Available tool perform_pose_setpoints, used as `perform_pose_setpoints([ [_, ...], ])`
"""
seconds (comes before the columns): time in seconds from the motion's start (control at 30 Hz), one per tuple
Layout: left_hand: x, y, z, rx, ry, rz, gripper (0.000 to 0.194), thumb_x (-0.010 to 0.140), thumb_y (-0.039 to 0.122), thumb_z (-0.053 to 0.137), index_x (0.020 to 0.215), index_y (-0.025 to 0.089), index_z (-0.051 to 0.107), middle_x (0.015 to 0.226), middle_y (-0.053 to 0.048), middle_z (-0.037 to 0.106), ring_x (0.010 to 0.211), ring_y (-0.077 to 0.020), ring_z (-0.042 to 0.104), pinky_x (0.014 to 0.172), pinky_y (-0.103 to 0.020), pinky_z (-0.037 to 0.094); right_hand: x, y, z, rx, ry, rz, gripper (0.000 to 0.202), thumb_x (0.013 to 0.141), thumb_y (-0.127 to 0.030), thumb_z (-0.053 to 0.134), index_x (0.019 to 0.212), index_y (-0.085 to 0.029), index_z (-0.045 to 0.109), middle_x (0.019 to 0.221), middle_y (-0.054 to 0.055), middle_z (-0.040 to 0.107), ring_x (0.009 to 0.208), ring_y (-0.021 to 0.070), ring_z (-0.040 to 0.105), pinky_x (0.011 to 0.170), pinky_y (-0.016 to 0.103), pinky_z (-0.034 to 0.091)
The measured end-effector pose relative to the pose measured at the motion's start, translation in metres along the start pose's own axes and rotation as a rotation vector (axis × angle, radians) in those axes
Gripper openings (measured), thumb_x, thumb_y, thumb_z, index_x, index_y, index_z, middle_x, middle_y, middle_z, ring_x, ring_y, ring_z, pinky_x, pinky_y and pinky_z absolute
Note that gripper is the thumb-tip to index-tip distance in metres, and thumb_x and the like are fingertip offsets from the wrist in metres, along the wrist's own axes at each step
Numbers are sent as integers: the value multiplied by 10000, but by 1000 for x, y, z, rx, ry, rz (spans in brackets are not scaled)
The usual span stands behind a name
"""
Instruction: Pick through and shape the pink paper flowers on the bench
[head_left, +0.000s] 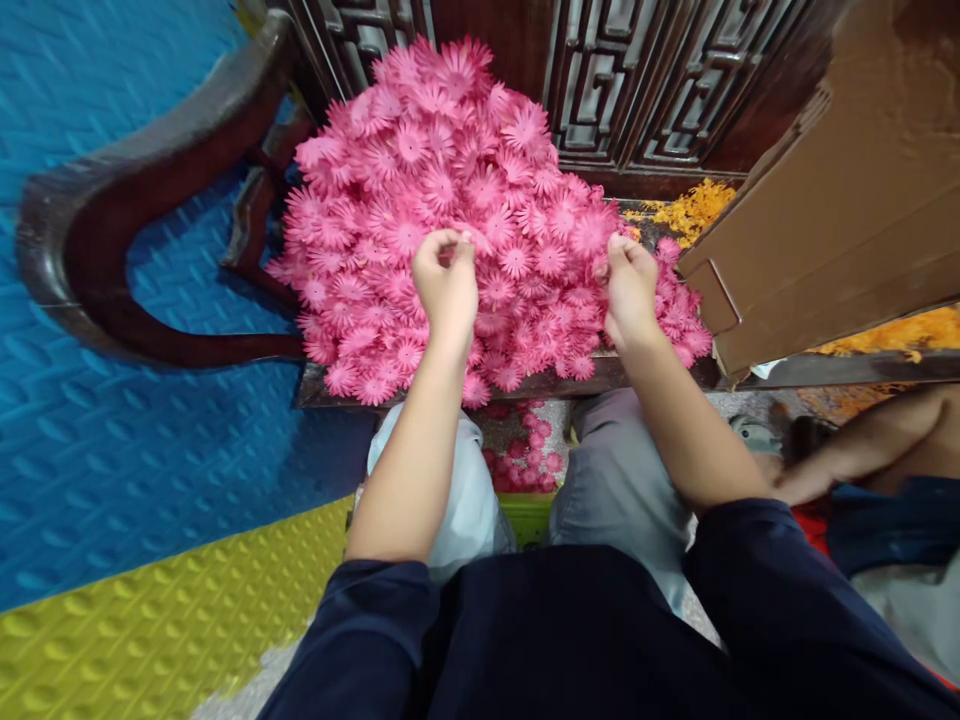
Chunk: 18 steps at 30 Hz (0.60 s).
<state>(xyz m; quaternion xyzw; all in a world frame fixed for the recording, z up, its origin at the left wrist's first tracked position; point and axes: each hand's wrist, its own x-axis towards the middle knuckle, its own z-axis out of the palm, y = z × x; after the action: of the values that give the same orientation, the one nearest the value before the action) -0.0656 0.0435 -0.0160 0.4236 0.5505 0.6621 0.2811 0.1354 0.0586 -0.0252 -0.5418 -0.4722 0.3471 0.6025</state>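
A large heap of pink artificial flower heads [405, 235] covers the wooden bench seat in front of me. Over its middle, my left hand [448, 285] is closed in a pinch, thumb against forefinger. Something pale pink shows at those fingertips, too blurred to make out against the heap. My right hand [631, 290] is also pinched, above the heap's right side. A pink flower head [592, 232] that looks larger than the others sits at its fingertips. The right hand's lower fingers are curled and partly hidden.
A curved wooden armrest [82, 230] stands left, over blue matting [187, 440]. On the right leans a cardboard box [832, 190], with orange flower pieces [694, 212] behind it. Pink flowers [529, 460] lie on the floor between my knees. Another person's arm [870, 445] shows at right.
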Motion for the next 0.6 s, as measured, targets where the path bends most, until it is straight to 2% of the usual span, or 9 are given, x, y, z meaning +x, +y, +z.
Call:
perform_pose_setpoints([
  [0.1, 5, -3, -4, 71, 76, 133, 214, 792, 409, 629, 761, 207, 567, 795, -8, 609, 807, -147, 577, 783, -280, 459, 1, -1, 1, -149, -29, -94, 249, 785, -444, 592, 760, -197, 577, 760, 10, 585, 739, 126, 573, 764, 313, 477],
  [0.23, -7, 4, 4, 128, -31, 177, 198, 805, 403, 616, 782, 210, 575, 801, -6, 622, 769, -133, 569, 749, -268, 453, -11, -9, 11, -286, -121, -63, 249, 637, -355, 752, 708, -172, 598, 742, 18, 617, 718, 135, 571, 798, 337, 477],
  [0.33, -19, 12, 10, 159, -132, 183, 132, 811, 319, 615, 754, 206, 577, 776, 2, 633, 750, -122, 569, 725, -248, 445, -21, -17, 16, -240, -121, -115, 261, 704, -429, 691, 760, -188, 608, 785, 14, 627, 754, 131, 572, 796, 319, 478],
  [0.43, -26, 20, 13, 153, -217, 195, 82, 795, 233, 616, 732, 197, 577, 777, 4, 646, 735, -113, 572, 704, -234, 444, -30, -23, 22, -144, -208, -141, 347, 752, -546, 600, 798, -203, 616, 814, 10, 625, 797, 134, 578, 802, 310, 477],
  [0.6, -29, 25, 14, 170, -317, 209, 62, 757, 136, 608, 735, 190, 586, 793, 4, 656, 742, -113, 584, 716, -239, 454, -38, -22, 31, 38, -419, -2, 443, 650, -636, 641, 803, -221, 624, 807, -6, 631, 727, 124, 571, 691, 289, 496],
])
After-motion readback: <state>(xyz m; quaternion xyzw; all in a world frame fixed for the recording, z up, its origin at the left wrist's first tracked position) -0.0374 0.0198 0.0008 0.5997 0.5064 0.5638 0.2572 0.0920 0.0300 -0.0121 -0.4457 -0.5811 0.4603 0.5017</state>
